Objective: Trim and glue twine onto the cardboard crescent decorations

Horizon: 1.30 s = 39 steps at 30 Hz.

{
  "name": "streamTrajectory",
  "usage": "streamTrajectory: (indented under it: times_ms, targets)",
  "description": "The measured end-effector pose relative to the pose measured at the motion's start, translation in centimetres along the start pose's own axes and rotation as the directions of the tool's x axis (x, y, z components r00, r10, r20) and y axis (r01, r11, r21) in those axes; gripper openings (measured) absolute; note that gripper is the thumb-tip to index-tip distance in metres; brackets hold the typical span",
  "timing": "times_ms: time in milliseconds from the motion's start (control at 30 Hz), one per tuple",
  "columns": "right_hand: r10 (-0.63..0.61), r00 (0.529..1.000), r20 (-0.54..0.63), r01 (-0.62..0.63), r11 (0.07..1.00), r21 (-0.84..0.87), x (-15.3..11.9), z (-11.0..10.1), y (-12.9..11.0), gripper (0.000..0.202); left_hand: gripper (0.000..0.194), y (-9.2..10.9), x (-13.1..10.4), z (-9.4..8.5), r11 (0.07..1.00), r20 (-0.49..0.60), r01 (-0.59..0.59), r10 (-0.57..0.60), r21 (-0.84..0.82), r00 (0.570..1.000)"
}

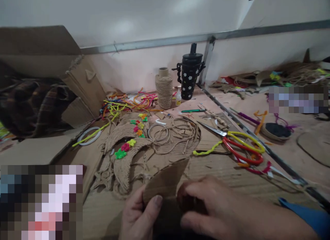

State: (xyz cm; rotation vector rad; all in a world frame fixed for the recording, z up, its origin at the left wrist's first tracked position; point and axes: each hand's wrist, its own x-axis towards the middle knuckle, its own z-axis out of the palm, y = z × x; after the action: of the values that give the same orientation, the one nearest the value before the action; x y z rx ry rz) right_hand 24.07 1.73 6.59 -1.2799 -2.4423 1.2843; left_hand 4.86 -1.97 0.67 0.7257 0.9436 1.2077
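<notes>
L hand (pixel 140 214): fingers pinching cardboard pc (pixel 165 180).
R hand (pixel 215 204): fingers curled by its edge; can't tell if gripping.
Cardboard pc: I see it left of scissors (pixel 228 134), cam side.
Risk: I'd say tip may crease if R fingers press hard.

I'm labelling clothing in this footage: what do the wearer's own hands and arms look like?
The left hand and right hand are bare, with no gloves and no rings that I can make out. The right forearm is bare too; something blue beside it may be a loose sleeve, though I cannot tell.
</notes>
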Motion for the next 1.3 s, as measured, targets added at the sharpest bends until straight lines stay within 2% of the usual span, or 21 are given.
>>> streamTrajectory:
  times_ms: [133, 233, 300, 367, 400, 467, 500, 567, 633, 700, 800, 900, 1100, 1167, 1300]
  targets:
    - [0.034, 0.999, -0.024, -0.033, 0.998, 0.048, 0.6, 0.8, 0.7, 0.011, 0.019, -0.3, 0.3, 0.6, 0.998, 0.003, -0.069, 0.069, -0.01, 0.998]
    - [0.02, 0.989, -0.145, -0.015, 0.999, 0.037, 1.2, -0.4, 2.3, 0.012, 0.033, -0.6, 0.2, 0.6, 0.977, -0.035, -0.211, 0.211, -0.001, 0.977]
    - [0.014, 0.967, -0.253, -0.031, 0.998, -0.061, 1.3, -2.4, 4.0, 0.017, 0.04, -0.7, 0.0, 0.4, 0.93, -0.098, -0.36, 0.366, 0.077, 0.925]
    - [-0.018, 0.957, -0.288, -0.058, 0.966, -0.254, 1.2, -4.6, 5.6, 0.019, 0.039, -0.9, -0.4, -0.1, 0.863, -0.128, -0.466, 0.494, 0.197, 0.86]
    - [-0.02, 0.958, -0.287, -0.095, 0.92, -0.381, 1.2, -5.6, 6.1, 0.016, 0.036, -0.9, -0.5, -0.4, 0.826, -0.103, -0.501, 0.539, 0.259, 0.836]
    - [-0.052, 0.946, -0.319, -0.149, 0.807, -0.571, 1.8, -6.8, 5.9, 0.014, 0.035, -0.7, -0.5, -1.0, 0.735, 0.059, -0.562, 0.587, 0.379, 0.807]
    - [-0.092, 0.95, -0.298, -0.122, 0.769, -0.627, 2.5, -7.1, 5.3, 0.015, 0.037, -0.5, -0.5, -1.2, 0.673, 0.175, -0.606, 0.596, 0.424, 0.784]
    - [-0.217, 0.948, -0.235, -0.011, 0.712, -0.702, 4.8, -6.8, 3.0, 0.017, 0.04, -0.1, -0.2, -1.6, 0.528, 0.372, -0.707, 0.608, 0.47, 0.702]
    - [-0.311, 0.943, -0.118, 0.114, 0.636, -0.763, 8.0, -5.8, 0.5, 0.022, 0.039, 0.2, 0.0, -1.6, 0.408, 0.476, -0.775, 0.621, 0.483, 0.623]
    - [-0.357, 0.933, -0.047, 0.187, 0.592, -0.784, 11.6, -4.7, -1.2, 0.029, 0.034, 0.3, 0.2, -1.6, 0.343, 0.517, -0.807, 0.633, 0.48, 0.576]
    - [-0.418, 0.905, 0.074, 0.308, 0.526, -0.793, 16.1, -3.6, -1.9, 0.057, 0.03, -0.3, 0.4, -1.5, 0.338, 0.539, -0.823, 0.631, 0.457, 0.558]
    - [-0.432, 0.892, 0.132, 0.359, 0.5, -0.788, 18.4, -3.3, -1.7, 0.069, 0.027, -1.1, 0.5, -1.5, 0.372, 0.536, -0.816, 0.62, 0.442, 0.573]
    - [-0.466, 0.868, 0.168, 0.416, 0.501, -0.759, 18.4, -3.0, -1.8, 0.068, 0.019, -1.0, 0.6, -1.4, 0.405, 0.554, -0.819, 0.603, 0.407, 0.574]
    - [-0.472, 0.865, 0.17, 0.428, 0.516, -0.742, 18.3, -2.7, -1.8, 0.069, 0.019, -0.7, 0.5, -1.3, 0.405, 0.564, -0.808, 0.579, 0.427, 0.589]
    - [-0.496, 0.857, 0.138, 0.444, 0.577, -0.686, 18.2, -2.4, -1.6, 0.062, 0.019, -0.4, 0.3, -1.3, 0.387, 0.548, -0.804, 0.591, 0.452, 0.592]
